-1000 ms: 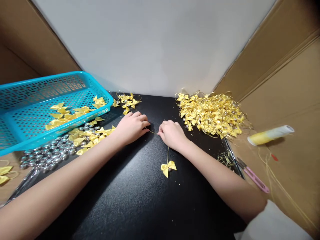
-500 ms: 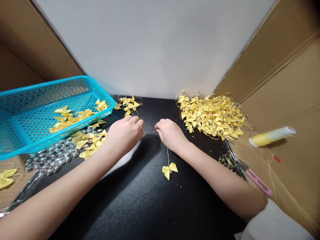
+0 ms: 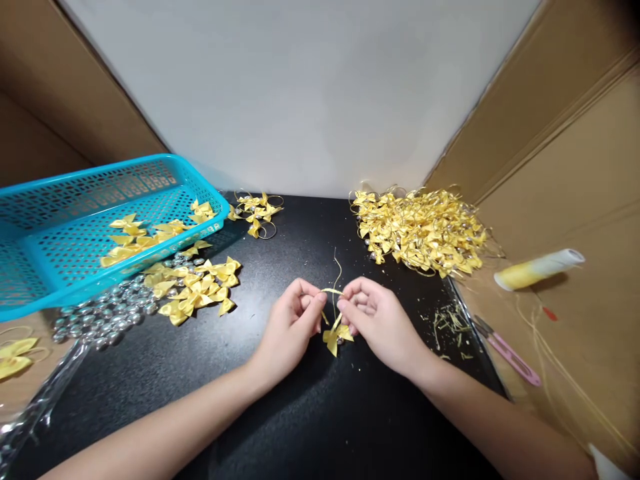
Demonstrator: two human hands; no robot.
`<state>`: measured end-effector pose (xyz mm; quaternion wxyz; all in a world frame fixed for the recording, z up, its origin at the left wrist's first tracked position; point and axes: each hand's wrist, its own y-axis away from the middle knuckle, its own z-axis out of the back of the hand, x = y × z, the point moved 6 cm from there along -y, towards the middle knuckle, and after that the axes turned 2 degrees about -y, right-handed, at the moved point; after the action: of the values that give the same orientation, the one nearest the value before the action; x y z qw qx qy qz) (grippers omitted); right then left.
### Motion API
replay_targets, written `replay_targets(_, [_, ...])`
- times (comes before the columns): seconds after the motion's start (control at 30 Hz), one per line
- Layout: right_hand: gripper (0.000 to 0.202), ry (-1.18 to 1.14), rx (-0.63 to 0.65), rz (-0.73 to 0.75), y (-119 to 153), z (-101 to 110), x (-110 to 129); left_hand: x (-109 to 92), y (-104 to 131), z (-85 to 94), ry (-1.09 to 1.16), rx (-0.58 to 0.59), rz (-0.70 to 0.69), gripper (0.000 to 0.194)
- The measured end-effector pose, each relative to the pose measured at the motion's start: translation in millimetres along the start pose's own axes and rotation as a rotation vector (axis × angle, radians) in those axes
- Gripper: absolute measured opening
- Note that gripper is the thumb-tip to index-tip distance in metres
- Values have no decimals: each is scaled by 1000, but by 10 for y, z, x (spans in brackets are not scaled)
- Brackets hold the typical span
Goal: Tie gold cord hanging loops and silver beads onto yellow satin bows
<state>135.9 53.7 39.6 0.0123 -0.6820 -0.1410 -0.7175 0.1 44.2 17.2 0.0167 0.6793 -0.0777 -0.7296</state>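
Cord (image 3: 333,291), thin and yellow, arches between the two hands in the head view. The left hand (image 3: 293,323) pinches it between thumb and finger, and the right hand (image 3: 383,323) has a likewise closed grip on it. A loose strand (image 3: 339,269) rises above. The yellow bow (image 3: 331,341) is at the black bench (image 3: 280,427), below the cord and partly hidden by the right hand. To the left, loose bows (image 3: 200,290) and silver beads (image 3: 107,310) lie beside a blue basket (image 3: 75,247); to the right are piled bows (image 3: 420,230), cord clippings (image 3: 450,323) and a pink-handled tool (image 3: 513,360).
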Motion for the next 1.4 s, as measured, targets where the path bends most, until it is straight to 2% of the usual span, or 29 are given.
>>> replay_targets(0.1, [16,-121,-109,-30,149,39,-138,126,73,-113,155,4,43,23])
replay_targets(0.23, [21,-199,-215,-4,259,45,-272,158,147,-106,167,-68,-10,21])
replay_targets(0.4, [22,-238,-290,17,335,-1,-396,181,178,-54,191,-163,-32,22])
replay_targets(0.57, [16,-189,-325,70,381,-13,-446,222,156,-32,264,-154,16,22])
replay_targets(0.67, [9,-137,-303,92,381,-30,-458,221,156,-13,257,-139,15,23])
replay_targets(0.8, [14,-32,-209,146,377,-80,-441,193,160,34,107,-145,-36,15])
replay_targets(0.97, [9,-19,-271,156,400,8,-440,67,166,133,-219,-214,-239,10])
replay_targets(1.13, [5,-57,-317,127,392,78,-447,11,146,134,-436,-145,-297,13])
replay_targets(1.23, [5,-59,-331,126,383,99,-451,-47,140,133,-523,-142,-367,12])
replay_targets(1.4, [5,110,-322,216,397,120,-423,-56,108,154,-582,-144,-391,10])
